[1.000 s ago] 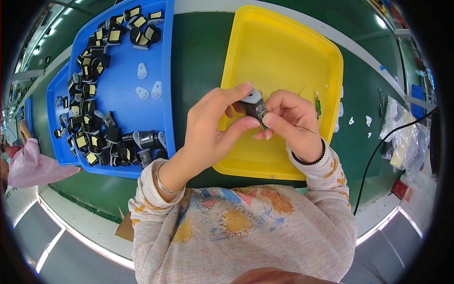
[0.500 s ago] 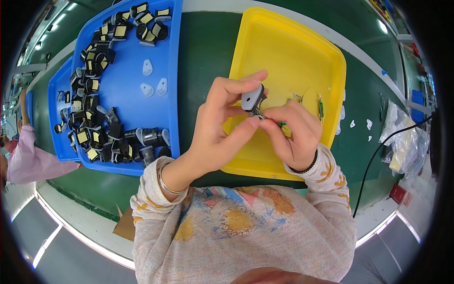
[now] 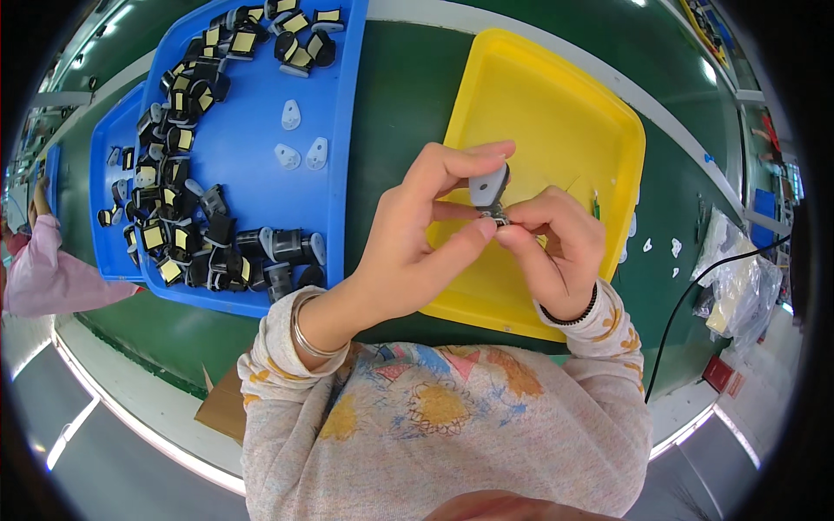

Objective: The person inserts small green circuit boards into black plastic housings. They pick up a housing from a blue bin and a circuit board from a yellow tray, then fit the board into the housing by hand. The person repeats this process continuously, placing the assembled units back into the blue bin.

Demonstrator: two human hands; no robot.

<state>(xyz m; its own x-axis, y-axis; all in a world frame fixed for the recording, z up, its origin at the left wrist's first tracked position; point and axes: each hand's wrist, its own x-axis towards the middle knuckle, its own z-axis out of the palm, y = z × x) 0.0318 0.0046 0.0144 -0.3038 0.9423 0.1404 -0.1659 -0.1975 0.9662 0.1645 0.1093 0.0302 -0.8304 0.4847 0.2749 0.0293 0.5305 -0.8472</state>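
My left hand (image 3: 413, 226) is closed around a small black plastic housing with a grey end cap (image 3: 488, 187), its thumb and fingers gripping it above the yellow tray (image 3: 640, 161). The grey cap, with a dark hole in it, faces up toward me. At the housing's lower end, the thumb and forefinger of my right hand (image 3: 560, 247) are pinched together. Whatever sits between those fingertips is too small and covered to make out. Behind the right hand, a thin green piece (image 3: 596, 205) lies in the yellow tray.
A large blue tray (image 3: 252, 126) on the left holds many similar black housings and several loose grey caps (image 3: 291, 115). Clear plastic bags (image 3: 738, 269) and a black cable (image 3: 682, 317) are at the right. Another person's pink sleeve (image 3: 65, 265) shows far left.
The view has shifted, so trays and hands appear further right. Both hands keep their hold at the housing, which is turned slightly more upright.
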